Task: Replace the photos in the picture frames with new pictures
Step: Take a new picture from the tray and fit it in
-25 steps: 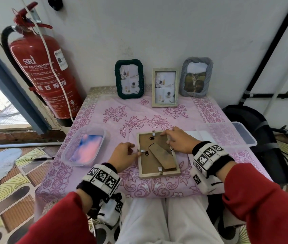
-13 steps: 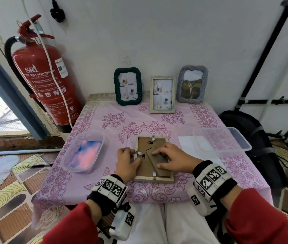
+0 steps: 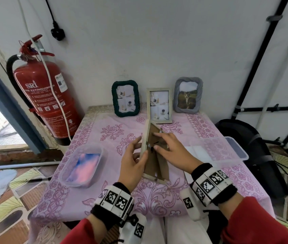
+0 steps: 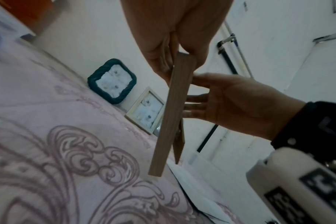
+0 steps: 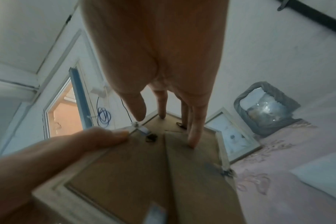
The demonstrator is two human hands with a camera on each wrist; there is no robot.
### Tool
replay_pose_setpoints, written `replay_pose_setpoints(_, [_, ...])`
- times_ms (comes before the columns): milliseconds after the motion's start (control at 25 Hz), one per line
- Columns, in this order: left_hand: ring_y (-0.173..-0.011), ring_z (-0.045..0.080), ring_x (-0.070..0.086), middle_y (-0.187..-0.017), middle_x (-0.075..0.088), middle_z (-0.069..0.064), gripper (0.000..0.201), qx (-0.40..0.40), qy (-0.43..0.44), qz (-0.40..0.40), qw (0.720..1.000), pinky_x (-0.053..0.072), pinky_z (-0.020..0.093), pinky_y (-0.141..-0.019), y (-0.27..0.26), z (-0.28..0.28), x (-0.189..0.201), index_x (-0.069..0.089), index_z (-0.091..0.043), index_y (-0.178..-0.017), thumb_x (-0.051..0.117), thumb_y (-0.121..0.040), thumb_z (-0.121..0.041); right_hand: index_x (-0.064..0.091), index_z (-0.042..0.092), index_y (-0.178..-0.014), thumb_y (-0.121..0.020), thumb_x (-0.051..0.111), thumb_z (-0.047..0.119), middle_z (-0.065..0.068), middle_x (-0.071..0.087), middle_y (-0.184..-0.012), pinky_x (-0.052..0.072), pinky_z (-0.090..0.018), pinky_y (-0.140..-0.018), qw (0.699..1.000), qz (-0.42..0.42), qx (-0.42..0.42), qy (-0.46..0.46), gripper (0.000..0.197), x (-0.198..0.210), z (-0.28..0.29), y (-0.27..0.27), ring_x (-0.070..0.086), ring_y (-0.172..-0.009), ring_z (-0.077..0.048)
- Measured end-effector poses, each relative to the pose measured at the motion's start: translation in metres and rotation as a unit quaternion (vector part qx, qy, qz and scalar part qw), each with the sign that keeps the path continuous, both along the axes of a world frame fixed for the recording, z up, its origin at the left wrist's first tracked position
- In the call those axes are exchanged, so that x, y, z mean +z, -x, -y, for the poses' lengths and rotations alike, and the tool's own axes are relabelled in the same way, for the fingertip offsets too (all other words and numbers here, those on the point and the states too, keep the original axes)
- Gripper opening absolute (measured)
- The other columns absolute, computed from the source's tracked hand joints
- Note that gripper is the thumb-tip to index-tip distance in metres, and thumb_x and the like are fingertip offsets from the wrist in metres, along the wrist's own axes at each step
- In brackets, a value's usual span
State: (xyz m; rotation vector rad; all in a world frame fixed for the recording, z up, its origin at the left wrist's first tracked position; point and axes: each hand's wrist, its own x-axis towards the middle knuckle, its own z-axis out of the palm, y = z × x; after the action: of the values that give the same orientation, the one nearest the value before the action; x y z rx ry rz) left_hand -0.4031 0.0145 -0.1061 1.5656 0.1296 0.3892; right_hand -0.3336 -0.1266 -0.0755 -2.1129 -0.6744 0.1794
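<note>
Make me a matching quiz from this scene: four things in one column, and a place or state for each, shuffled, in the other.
Things:
1. green frame
2. grey frame
3. wooden frame
4. fire extinguisher

Places or states:
A. tilted up off the table, held by the left hand, the right hand on its back
B. upright at the wall, cat photo
C. left of the table
D. upright at the wall, leftmost of three

Pairs: 1-D, 2-B, 3-A, 4-C

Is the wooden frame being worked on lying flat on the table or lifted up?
Lifted and tilted: the wooden frame stands on its bottom edge, brown back toward the camera, left hand holding its side.
</note>
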Motion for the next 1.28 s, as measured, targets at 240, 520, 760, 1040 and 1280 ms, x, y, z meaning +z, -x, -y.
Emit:
replay_pose_setpoints(240, [-0.092,0.013,0.067,-0.121,0.061,-0.009,0.052,-0.044,-0.047,0.078,0.995,0.054,0.021,-0.069,0.004,0.006,0.025,0.052,-0.018,-0.13,0.067,-0.083,-0.002,0.053,0.022,-0.115,-0.09,0.06,0.022,-0.004,0.062,-0.12,0.053,-0.042,-0.093,0.964,-0.075,-0.026,-0.254,0.027,0.038,-0.004,-0.002,0.062,-0.109,-0.018])
replay_pose_setpoints(520, [-0.1,0.017,0.065,-0.116,0.065,-0.005,0.049,-0.067,-0.021,0.094,0.993,0.058,0.028,-0.075,0.008,0.018,0.027,0.057,-0.02,-0.118,0.074,-0.075,-0.002,0.053,0.021,-0.094,-0.081,0.07,0.013,-0.007,0.07,-0.1,0.059,-0.041,-0.076,0.946,-0.05,-0.073,-0.312,0.023,0.046,-0.005,0.001,0.07,-0.09,-0.02])
replay_pose_setpoints(760, [-0.118,0.009,0.056,-0.122,0.063,-0.01,0.035,-0.068,0.028,0.077,0.994,0.051,0.024,-0.091,0.002,0.008,0.019,0.058,-0.023,-0.12,0.062,-0.087,-0.013,0.053,0.018,-0.098,-0.084,0.065,0.008,-0.007,0.073,-0.089,0.059,-0.029,-0.066,0.923,-0.058,-0.118,-0.361,0.021,0.046,-0.002,-0.002,0.07,-0.074,-0.014])
replay_pose_setpoints(1040, [-0.108,0.015,0.056,-0.122,0.055,0.005,0.042,-0.013,0.076,-0.02,0.997,0.051,0.028,-0.086,-0.013,-0.028,0.015,0.041,-0.025,-0.135,0.048,-0.095,-0.013,0.055,0.014,-0.111,-0.092,0.055,0.013,-0.023,0.069,-0.083,0.051,-0.042,-0.072,0.91,-0.089,-0.111,-0.39,0.019,0.038,0.002,-0.003,0.059,-0.074,-0.028])
replay_pose_setpoints(1280, [-0.08,0.012,0.064,-0.1,0.065,0.003,0.033,-0.021,0.174,-0.042,0.984,0.056,0.027,-0.068,-0.008,-0.036,0.017,0.051,-0.02,-0.124,0.044,-0.095,-0.005,0.052,0.01,-0.125,-0.095,0.051,0.018,0.0,0.071,-0.093,0.057,-0.028,-0.076,0.899,-0.148,-0.109,-0.397,0.031,0.011,-0.003,-0.007,0.068,-0.083,-0.011])
